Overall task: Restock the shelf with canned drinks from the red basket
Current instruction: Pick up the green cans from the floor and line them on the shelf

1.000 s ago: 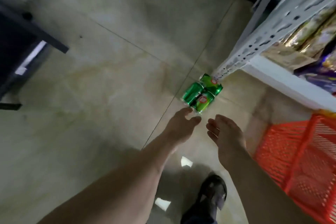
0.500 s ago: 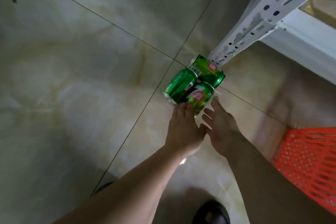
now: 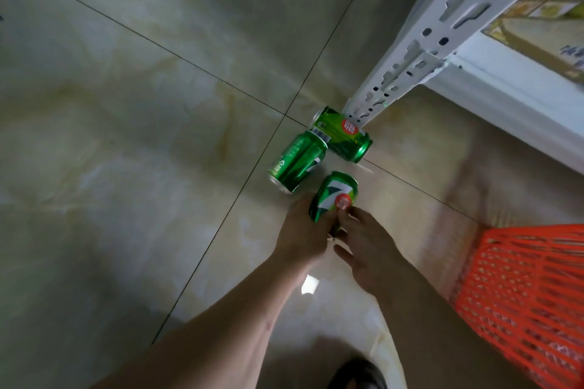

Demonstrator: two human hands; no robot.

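- tiled floor [image 3: 158,151] beside the shelf post [image 3: 442,31].
- left hand [image 3: 303,235] curls round the nearest can [image 3: 336,196]; right hand [image 3: 368,249] lies open against it.
- smooth, stiff, probably heavy: grip mid-body.

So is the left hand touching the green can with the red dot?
Touching. In the head view the left hand curls its fingers round the lower end of the green can, with no gap.

We read a large white "7" on the nearest green can [image 3: 335,196]; print on the far can [image 3: 339,139] stays illegible.
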